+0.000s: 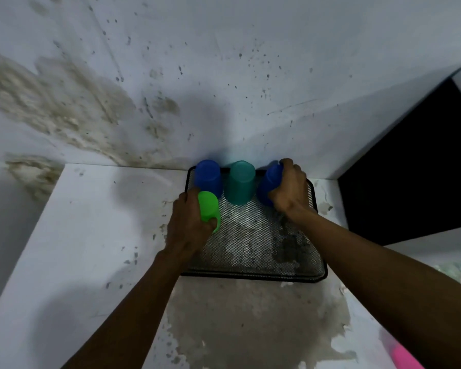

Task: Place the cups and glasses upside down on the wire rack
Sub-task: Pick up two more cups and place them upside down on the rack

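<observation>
My left hand (189, 225) gripping green cup (209, 209), right hand (290, 187) wrapped round blue cup (269, 185), both over mesh rack (253, 243) on worktop (104, 235).

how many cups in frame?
4. Blue cup back-left of the wire rack, teal cup back-middle, another blue cup in the right hand, green cup in the left hand. None seems hidden.

Rack (253, 249) front free; cups (241, 182) behind.
</observation>
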Action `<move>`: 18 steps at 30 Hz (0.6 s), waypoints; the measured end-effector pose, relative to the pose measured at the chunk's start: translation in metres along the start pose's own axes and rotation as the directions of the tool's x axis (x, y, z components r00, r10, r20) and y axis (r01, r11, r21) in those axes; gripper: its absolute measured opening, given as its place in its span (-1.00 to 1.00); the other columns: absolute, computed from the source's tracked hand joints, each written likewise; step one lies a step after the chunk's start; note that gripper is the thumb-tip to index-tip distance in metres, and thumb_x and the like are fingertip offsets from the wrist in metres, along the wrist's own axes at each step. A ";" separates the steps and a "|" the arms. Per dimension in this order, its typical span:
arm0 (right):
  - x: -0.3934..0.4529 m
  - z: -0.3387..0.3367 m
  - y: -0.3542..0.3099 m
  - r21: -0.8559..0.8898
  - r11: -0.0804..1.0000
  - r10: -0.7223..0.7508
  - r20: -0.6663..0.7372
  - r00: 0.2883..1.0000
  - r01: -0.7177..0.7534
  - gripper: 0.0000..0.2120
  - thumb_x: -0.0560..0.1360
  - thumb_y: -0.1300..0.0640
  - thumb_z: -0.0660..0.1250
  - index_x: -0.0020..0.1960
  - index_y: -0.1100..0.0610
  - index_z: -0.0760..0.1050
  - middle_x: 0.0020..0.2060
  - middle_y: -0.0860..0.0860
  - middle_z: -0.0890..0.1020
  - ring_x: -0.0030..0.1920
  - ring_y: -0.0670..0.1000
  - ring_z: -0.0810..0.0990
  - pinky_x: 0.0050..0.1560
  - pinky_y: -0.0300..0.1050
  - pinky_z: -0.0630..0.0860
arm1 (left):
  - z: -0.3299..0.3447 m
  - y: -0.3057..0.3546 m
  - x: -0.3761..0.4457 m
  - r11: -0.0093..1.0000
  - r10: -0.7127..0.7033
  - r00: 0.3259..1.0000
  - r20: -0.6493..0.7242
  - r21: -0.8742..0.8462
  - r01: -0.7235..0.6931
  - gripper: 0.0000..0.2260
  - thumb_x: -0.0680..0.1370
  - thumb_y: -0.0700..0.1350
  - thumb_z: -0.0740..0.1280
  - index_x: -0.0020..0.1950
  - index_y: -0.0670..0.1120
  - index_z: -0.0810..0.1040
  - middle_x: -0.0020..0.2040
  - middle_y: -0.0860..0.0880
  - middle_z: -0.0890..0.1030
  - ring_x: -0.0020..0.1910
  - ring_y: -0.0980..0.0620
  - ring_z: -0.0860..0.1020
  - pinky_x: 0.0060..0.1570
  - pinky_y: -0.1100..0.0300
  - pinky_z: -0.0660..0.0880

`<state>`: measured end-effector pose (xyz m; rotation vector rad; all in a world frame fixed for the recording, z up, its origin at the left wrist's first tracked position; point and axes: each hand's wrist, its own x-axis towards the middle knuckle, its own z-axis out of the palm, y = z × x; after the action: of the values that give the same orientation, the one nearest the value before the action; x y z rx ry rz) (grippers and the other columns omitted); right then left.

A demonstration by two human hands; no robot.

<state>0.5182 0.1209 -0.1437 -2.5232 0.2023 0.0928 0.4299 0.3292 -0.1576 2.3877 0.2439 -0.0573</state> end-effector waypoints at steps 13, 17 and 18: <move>-0.062 -0.025 0.034 0.077 0.996 0.039 -0.007 0.999 -0.038 -0.16 0.29 0.22 0.45 0.46 0.00 0.13 0.34 0.15 0.36 0.29 0.19 0.40 0.16 0.09 0.48 | -0.006 0.019 -0.018 0.993 0.032 0.992 -0.120 0.116 -0.018 -0.05 0.23 0.08 0.54 0.49 -0.11 0.15 0.35 -0.20 0.32 0.28 -0.22 0.36 0.15 -0.08 0.44; -0.104 -0.042 0.053 0.199 0.979 0.059 -0.019 0.998 -0.054 -0.18 0.29 0.22 0.50 0.44 -0.03 0.21 0.29 0.10 0.40 0.21 0.07 0.46 0.17 -0.12 0.43 | 0.002 0.043 -0.050 0.992 0.090 0.968 -0.234 0.111 -0.065 -0.15 0.23 0.05 0.55 0.42 -0.14 0.27 0.40 -0.21 0.25 0.31 -0.22 0.31 0.13 -0.07 0.49; -0.114 -0.046 0.058 0.220 0.974 0.067 -0.024 0.997 -0.061 -0.22 0.29 0.22 0.51 0.41 -0.04 0.25 0.26 0.08 0.43 0.18 0.05 0.48 0.16 -0.16 0.44 | 0.007 0.049 -0.059 0.991 0.111 0.958 -0.264 0.097 -0.088 -0.20 0.24 -0.02 0.56 0.39 -0.16 0.31 0.39 -0.24 0.25 0.31 -0.24 0.31 0.13 -0.06 0.50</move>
<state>0.3968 0.0620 -0.1263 -2.2994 0.2903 0.0539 0.3811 0.2799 -0.1232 2.4858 0.2517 0.3117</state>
